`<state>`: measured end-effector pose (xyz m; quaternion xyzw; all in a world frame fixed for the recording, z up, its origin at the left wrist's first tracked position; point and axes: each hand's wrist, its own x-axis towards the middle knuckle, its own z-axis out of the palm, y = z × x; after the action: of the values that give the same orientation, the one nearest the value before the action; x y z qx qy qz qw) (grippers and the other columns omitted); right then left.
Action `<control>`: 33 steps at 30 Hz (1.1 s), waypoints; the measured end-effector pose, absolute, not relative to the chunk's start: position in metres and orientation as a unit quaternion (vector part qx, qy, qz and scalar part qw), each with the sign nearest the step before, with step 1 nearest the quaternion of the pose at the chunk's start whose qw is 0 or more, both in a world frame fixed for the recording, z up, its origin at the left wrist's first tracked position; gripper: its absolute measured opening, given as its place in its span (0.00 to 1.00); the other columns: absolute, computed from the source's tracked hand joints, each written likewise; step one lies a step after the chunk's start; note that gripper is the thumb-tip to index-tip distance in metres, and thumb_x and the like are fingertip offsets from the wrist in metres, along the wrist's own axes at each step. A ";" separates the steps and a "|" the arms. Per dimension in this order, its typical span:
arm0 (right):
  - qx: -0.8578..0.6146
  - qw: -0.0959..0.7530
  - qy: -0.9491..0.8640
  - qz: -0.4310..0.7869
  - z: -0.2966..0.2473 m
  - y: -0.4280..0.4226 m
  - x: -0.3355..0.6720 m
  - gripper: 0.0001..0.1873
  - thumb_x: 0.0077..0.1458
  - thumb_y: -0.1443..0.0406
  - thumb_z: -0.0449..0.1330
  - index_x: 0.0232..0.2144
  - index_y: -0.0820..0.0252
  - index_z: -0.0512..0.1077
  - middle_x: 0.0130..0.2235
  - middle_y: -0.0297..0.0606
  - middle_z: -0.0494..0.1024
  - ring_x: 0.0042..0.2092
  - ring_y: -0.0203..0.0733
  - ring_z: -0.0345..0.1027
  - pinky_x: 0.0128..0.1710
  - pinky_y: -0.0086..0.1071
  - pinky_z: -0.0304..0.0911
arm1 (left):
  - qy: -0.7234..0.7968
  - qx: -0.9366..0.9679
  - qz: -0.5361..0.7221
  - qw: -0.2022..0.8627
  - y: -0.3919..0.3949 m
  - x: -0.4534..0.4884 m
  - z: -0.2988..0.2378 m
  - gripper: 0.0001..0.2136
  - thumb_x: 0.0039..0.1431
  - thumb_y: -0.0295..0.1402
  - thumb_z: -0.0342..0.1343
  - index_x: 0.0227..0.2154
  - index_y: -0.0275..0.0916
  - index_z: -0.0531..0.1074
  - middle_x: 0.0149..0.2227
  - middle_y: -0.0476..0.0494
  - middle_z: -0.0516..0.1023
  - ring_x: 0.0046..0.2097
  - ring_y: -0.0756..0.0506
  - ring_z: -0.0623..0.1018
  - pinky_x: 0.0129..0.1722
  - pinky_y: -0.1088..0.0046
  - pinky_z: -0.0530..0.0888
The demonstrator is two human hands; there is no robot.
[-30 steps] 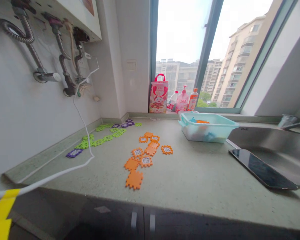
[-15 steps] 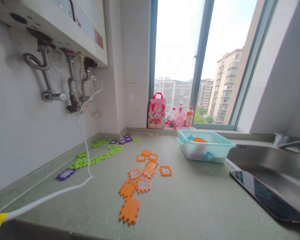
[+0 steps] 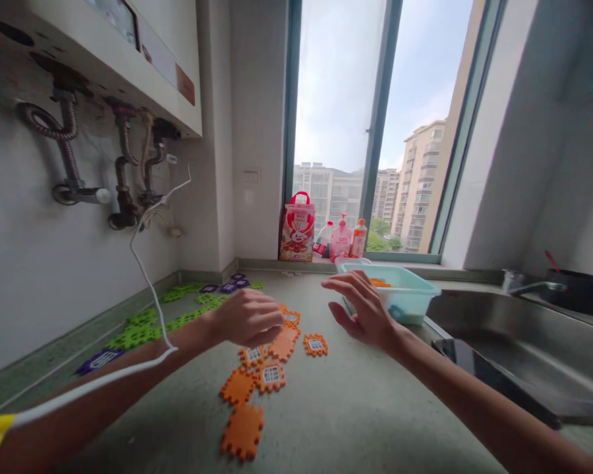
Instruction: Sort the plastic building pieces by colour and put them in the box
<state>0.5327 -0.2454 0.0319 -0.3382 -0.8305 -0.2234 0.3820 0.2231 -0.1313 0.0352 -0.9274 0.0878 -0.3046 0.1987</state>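
My left hand [image 3: 250, 317] is over the orange puzzle pieces, its back turned up. Its fingers bend downward and together, and the palm side is hidden. My right hand [image 3: 363, 308] hovers in front of the aqua plastic tub [image 3: 418, 289], thumb held away from the fingers, with nothing in it. Between and below the hands lie notched orange pieces, among them a plain one [image 3: 243, 431], a plain one [image 3: 239, 385], and one with a white grid label [image 3: 271, 376]. A separate labelled orange piece [image 3: 315, 344] rests to the right. Inside the tub, orange pieces [image 3: 380, 283] show.
Green pieces [image 3: 136, 336] and a purple piece [image 3: 100, 360] lie along the left wall. A white cable [image 3: 151, 289] crosses in front of my left forearm. At right are a dark flat tablet-like slab [image 3: 494, 382] and a steel sink [image 3: 484, 322]. Bottles [image 3: 341, 240] stand on the windowsill.
Both my hands have come into view from the lower edges and reach over the counter. The view has shifted slightly; the pieces keep their arrangement where visible.
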 end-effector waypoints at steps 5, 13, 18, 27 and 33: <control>-0.409 0.273 -0.869 -0.049 -0.024 -0.232 0.536 0.19 0.71 0.57 0.57 0.60 0.54 0.69 0.57 0.47 0.78 0.57 0.50 0.73 0.58 0.47 0.68 | -0.103 -0.950 -0.284 0.078 -0.063 0.212 -0.007 0.14 0.76 0.37 0.48 0.50 0.40 0.78 0.49 0.38 0.83 0.51 0.41 0.80 0.54 0.62 0.77; -0.387 0.259 -0.884 0.043 -0.024 -0.224 0.536 0.14 0.55 0.59 0.70 0.41 0.57 0.75 0.43 0.42 0.81 0.44 0.47 0.74 0.48 0.39 0.70 | -0.198 -0.967 -0.140 -0.075 -0.028 0.211 -0.039 0.24 0.74 0.37 0.46 0.70 0.43 0.67 0.71 0.43 0.67 0.71 0.39 0.67 0.73 0.56 0.61; -0.409 0.287 -0.863 0.069 -0.036 -0.224 0.534 0.10 0.54 0.65 0.69 0.39 0.57 0.75 0.42 0.40 0.81 0.43 0.45 0.75 0.48 0.38 0.70 | -0.176 -0.972 -0.137 -0.080 -0.041 0.216 -0.032 0.23 0.73 0.37 0.47 0.66 0.45 0.72 0.69 0.46 0.70 0.70 0.40 0.69 0.72 0.58 0.62; -0.496 0.496 -0.690 0.176 -0.056 -0.173 0.535 0.20 0.56 0.48 0.69 0.41 0.56 0.76 0.45 0.39 0.81 0.44 0.43 0.76 0.35 0.32 0.74 | -0.170 -0.967 -0.186 -0.040 -0.057 0.219 -0.025 0.16 0.70 0.39 0.54 0.54 0.40 0.79 0.56 0.40 0.80 0.57 0.40 0.78 0.61 0.63 0.72; -0.477 0.447 -0.744 0.140 -0.054 -0.129 0.518 0.16 0.62 0.51 0.65 0.43 0.55 0.78 0.45 0.39 0.83 0.45 0.43 0.76 0.39 0.34 0.73 | -0.160 -0.968 -0.188 -0.052 -0.062 0.219 -0.024 0.16 0.71 0.38 0.53 0.55 0.43 0.79 0.55 0.41 0.79 0.56 0.41 0.78 0.59 0.64 0.72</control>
<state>0.5182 -0.1285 -0.0541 -0.4766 -0.7443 0.1398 0.4465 0.2186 -0.0616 -0.0241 -0.9675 -0.1604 -0.1884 -0.0515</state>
